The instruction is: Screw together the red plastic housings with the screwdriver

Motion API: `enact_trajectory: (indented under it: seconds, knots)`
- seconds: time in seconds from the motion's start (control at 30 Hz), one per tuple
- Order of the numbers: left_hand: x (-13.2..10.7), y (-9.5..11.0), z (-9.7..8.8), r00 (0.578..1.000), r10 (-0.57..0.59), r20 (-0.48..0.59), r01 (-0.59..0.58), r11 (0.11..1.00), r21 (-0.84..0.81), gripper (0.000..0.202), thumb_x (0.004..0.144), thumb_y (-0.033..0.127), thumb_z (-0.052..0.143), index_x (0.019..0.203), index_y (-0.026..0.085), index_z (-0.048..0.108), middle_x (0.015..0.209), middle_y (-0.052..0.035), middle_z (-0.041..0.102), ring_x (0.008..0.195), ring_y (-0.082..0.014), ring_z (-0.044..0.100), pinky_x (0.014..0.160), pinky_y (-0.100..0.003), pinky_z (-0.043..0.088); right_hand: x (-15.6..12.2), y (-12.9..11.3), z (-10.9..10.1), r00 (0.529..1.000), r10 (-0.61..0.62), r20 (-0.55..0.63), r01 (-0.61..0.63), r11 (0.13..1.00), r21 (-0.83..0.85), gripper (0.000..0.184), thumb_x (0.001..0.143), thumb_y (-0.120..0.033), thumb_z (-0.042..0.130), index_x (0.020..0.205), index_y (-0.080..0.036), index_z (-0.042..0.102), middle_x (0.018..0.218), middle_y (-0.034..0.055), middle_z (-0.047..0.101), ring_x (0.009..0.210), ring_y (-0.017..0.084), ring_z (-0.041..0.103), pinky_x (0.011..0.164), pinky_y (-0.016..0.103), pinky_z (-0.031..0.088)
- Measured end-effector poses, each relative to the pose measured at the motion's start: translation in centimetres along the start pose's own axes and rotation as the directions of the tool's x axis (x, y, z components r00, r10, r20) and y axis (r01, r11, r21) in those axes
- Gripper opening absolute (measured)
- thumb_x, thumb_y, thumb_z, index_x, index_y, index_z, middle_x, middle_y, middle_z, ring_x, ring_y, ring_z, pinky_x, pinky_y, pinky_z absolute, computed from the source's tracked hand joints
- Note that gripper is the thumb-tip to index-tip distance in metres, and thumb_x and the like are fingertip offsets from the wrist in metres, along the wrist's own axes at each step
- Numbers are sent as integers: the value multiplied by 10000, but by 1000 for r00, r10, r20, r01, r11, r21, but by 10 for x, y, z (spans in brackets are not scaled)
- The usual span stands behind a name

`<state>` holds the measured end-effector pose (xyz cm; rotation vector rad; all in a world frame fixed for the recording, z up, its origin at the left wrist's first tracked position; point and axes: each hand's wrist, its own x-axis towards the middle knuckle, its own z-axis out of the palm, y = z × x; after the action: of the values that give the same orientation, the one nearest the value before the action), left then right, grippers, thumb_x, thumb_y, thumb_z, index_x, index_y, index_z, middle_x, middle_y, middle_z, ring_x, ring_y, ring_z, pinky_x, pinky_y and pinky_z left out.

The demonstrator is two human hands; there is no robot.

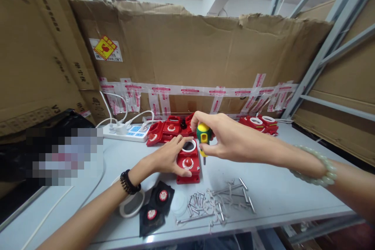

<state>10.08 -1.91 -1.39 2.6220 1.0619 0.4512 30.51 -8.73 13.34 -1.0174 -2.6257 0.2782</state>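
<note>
My right hand [213, 134] is closed round a yellow and green screwdriver [204, 137], its short metal tip pointing down. The tip is just right of a red plastic housing [188, 177], apart from it. This housing has a white ring round a dark round opening at its far end and a red knob nearer me. My left hand [171, 156] rests on the housing's left side, thumb across its near part and fingers by the ring. Behind both hands stand several more red housings [164, 133], partly hidden by my right hand.
Loose screws [196, 202] and longer metal rods [231, 191] lie near the front edge. Black pieces with red-and-white round labels [156, 207] and a white ring [131, 215] are left of them. A power strip [129, 132] sits at the back left; more red housings [259, 124] stand back right.
</note>
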Motion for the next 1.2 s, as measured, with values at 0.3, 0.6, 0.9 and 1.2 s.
enact_trajectory:
  seconds: [0.3,0.6,0.9,1.2]
  knots:
    - [0,2,-1,1000,-8,12,8,1000,-18,997,590,579,721,1388,213,248,1308,-159,378,1233,-391,367,977,-524,364,-6,12,20,987,131,-90,-125,990,73,101,650,-114,460,719,-182,490,568,-42,484,520,85,379,494,221,280]
    - [-1,6,-3,999,-34,33,34,999,-14,973,584,513,744,1378,219,263,1310,-143,367,1218,-384,380,981,-511,363,-10,38,85,977,189,104,-174,976,-133,242,719,-390,643,736,-149,649,571,26,580,552,137,472,515,252,276]
    - [0,8,-5,999,-36,32,37,999,-29,976,584,509,744,1379,217,260,1269,-139,390,1177,-370,424,967,-503,379,-8,38,88,994,86,62,-72,978,-197,105,733,-173,537,655,-151,603,569,19,570,486,97,353,490,259,228]
    - [-3,6,-7,999,-12,32,14,999,-45,1008,587,529,740,1399,222,226,1296,-133,390,1193,-367,406,986,-517,355,-22,22,86,932,91,351,-80,996,-45,70,630,-138,533,645,-155,600,560,2,543,494,92,411,463,218,278]
